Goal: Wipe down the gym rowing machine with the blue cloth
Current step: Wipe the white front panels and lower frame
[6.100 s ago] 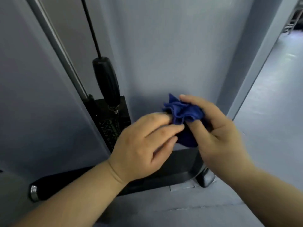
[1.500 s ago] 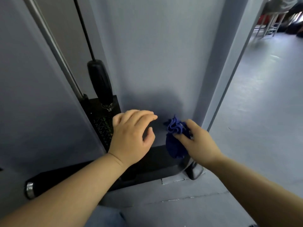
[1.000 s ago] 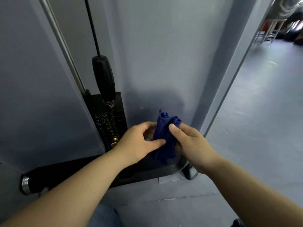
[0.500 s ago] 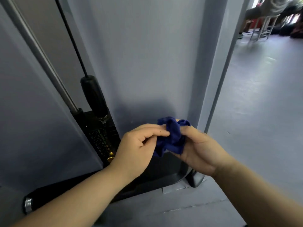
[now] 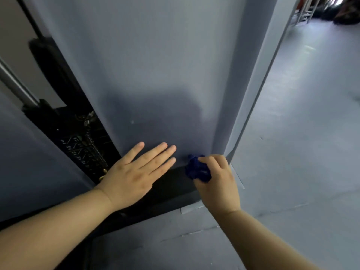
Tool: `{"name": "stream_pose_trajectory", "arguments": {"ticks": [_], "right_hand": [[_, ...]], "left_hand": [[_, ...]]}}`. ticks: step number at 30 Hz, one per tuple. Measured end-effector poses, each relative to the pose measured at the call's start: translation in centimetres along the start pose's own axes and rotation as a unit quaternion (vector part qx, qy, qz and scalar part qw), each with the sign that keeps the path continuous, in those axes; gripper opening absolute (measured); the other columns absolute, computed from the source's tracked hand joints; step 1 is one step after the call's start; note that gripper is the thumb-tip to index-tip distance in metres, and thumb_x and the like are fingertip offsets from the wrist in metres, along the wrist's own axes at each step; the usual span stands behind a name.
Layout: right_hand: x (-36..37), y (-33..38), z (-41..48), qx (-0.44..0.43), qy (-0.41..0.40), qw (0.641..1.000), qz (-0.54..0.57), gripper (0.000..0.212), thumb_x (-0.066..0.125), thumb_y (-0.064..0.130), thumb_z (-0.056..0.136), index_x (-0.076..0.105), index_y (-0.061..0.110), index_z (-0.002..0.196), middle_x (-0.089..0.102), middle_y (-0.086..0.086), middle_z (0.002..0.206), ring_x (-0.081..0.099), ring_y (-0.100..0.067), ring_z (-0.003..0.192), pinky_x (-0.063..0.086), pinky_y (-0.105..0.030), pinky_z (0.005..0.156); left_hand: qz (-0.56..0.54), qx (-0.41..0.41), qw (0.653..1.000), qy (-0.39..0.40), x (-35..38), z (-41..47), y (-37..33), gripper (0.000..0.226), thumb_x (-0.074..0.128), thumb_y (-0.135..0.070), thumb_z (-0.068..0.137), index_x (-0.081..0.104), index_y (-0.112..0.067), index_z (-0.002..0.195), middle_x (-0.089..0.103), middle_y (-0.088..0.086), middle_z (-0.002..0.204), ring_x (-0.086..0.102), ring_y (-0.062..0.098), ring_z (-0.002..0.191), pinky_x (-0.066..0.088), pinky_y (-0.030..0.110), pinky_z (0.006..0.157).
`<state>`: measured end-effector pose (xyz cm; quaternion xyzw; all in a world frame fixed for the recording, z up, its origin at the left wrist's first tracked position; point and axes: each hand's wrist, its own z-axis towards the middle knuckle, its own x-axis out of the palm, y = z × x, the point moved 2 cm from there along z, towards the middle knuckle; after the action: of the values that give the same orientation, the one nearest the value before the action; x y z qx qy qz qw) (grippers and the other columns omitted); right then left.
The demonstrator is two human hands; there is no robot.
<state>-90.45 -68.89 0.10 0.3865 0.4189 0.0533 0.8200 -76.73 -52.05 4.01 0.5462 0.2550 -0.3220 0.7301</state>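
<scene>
A: Starting at the far left edge of the rowing machine (image 5: 148,55): slanted grey rod (image 5: 17,84), blurred black grip (image 5: 46,59) beside it, then the black weight stack (image 5: 78,137) with pale numbers and a brass-coloured pin (image 5: 101,178) at its foot.

B: And next along, the left hand (image 5: 134,172)?

A: Released, flat out. Fingers (image 5: 155,154) straight and a little spread, laid on the lower edge of the grey panel (image 5: 175,84), palm over the black base bar (image 5: 171,183).

B: Holding anything?

A: Nothing at all.

B: On to the blue cloth (image 5: 196,170), then.

A: Bunched into a wad, just right of those fingertips and apart from them, at the seam between panel bottom and base bar, near the panel's right-hand corner.

B: Touching the surface?

A: Hard to tell from up here. Close against it, at any rate.

B: Right hand (image 5: 218,184)?

A: Clenched round the cloth, fingers curled over the top, knuckles up, forearm coming in from lower right.

B: Beyond that?

A: Pale grey floor (image 5: 302,133) right of the machine, metal stool legs (image 5: 303,12) far off in the top right corner.
</scene>
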Motion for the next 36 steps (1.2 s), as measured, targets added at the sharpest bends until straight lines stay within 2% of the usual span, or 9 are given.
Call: {"name": "stream_pose_trajectory", "arguments": {"ticks": [4,12,15,19,23,25,29,34,36], "right_hand": [[3.3,-2.8,-1.2,0.076,-0.085,0.993,0.029,0.047,0.081,-0.004,0.069,0.071,0.013,0.112,0.059,-0.005,0.115,0.06,-0.029,0.102,0.054,-0.037,0.083],[3.8,-3.0,-0.7,0.043,-0.157,0.986,0.017,0.044,0.083,-0.006,0.065,0.075,0.011,0.105,0.064,-0.005,0.102,0.061,-0.031,0.092,0.048,-0.031,0.079],[4.9,-4.7,-1.0,0.05,-0.11,0.993,-0.003,0.043,0.081,-0.006,0.066,0.075,0.01,0.105,0.064,-0.004,0.097,0.06,-0.033,0.088,0.05,-0.035,0.075],[7.5,-7.4,-2.6,0.142,0.04,0.988,-0.043,0.038,0.074,0.004,0.08,0.072,0.014,0.117,0.064,-0.003,0.109,0.06,-0.034,0.102,0.049,-0.033,0.082],[6.1,-5.9,-2.4,0.184,-0.079,0.979,0.039,0.039,0.077,0.006,0.077,0.062,0.013,0.112,0.055,0.001,0.112,0.054,-0.019,0.098,0.041,-0.011,0.075],[5.2,-4.5,-2.0,0.132,-0.14,0.98,0.06,0.04,0.08,0.001,0.071,0.064,0.01,0.107,0.055,-0.003,0.113,0.053,-0.016,0.098,0.042,-0.005,0.078],[6.2,-5.7,-2.0,0.07,-0.143,0.987,0.031,0.038,0.083,-0.007,0.064,0.073,0.006,0.098,0.062,-0.009,0.105,0.059,-0.033,0.095,0.049,-0.029,0.075],[10.2,-9.3,-4.0,0.114,-0.039,0.993,-0.018,0.038,0.082,-0.007,0.063,0.075,0.007,0.098,0.065,-0.01,0.1,0.06,-0.038,0.091,0.057,-0.044,0.072],[10.1,-9.0,-4.1,0.132,-0.051,0.99,0.013,0.037,0.081,-0.005,0.069,0.072,0.007,0.103,0.062,-0.01,0.106,0.059,-0.036,0.098,0.057,-0.038,0.077]], "left_hand": [[0.014,-0.025,0.999,-0.024,0.8,0.7,-0.7,0.074,0.057,-0.024,0.084,0.033,-0.017,0.153,0.021,0.006,0.163,0.018,0.022,0.149,-0.003,0.049,0.12],[0.024,-0.056,0.996,-0.062,2.1,0.6,-1.5,0.073,0.05,-0.051,0.093,0.029,-0.018,0.155,0.02,0.005,0.162,0.018,0.023,0.149,-0.004,0.051,0.119],[0.013,-0.066,0.996,-0.061,2.1,0.5,-1.4,0.07,0.047,-0.054,0.095,0.031,-0.019,0.154,0.022,0.003,0.162,0.02,0.022,0.148,-0.004,0.05,0.12],[-0.003,-0.066,0.996,-0.064,1.6,0.4,-1.5,0.068,0.051,-0.051,0.093,0.036,-0.02,0.152,0.025,0.003,0.161,0.022,0.021,0.148,-0.003,0.049,0.121],[-0.015,-0.055,0.998,-0.04,2.2,0.0,-2.2,0.064,0.05,-0.045,0.093,0.038,-0.02,0.151,0.025,0.004,0.161,0.018,0.022,0.149,-0.003,0.05,0.12],[-0.022,-0.034,0.999,-0.002,3.2,-0.8,-2.9,0.066,0.049,-0.045,0.093,0.034,-0.02,0.153,0.021,0.005,0.163,0.011,0.021,0.151,-0.003,0.049,0.119],[-0.051,-0.022,0.998,0.026,3.7,-1.5,-3.5,0.065,0.051,-0.041,0.092,0.037,-0.019,0.151,0.023,0.005,0.162,0.014,0.02,0.15,0.001,0.047,0.119],[-0.062,0.004,0.995,0.075,4.8,-3.2,-4.3,0.063,0.043,-0.041,0.094,0.035,-0.018,0.152,0.02,0.006,0.163,0.015,0.022,0.15,0.001,0.048,0.12],[-0.076,0.025,0.99,0.116,6.1,-4.7,-4.9,0.062,0.038,-0.04,0.094,0.034,-0.018,0.152,0.018,0.006,0.163,0.012,0.022,0.151,0.0,0.046,0.12]]}}
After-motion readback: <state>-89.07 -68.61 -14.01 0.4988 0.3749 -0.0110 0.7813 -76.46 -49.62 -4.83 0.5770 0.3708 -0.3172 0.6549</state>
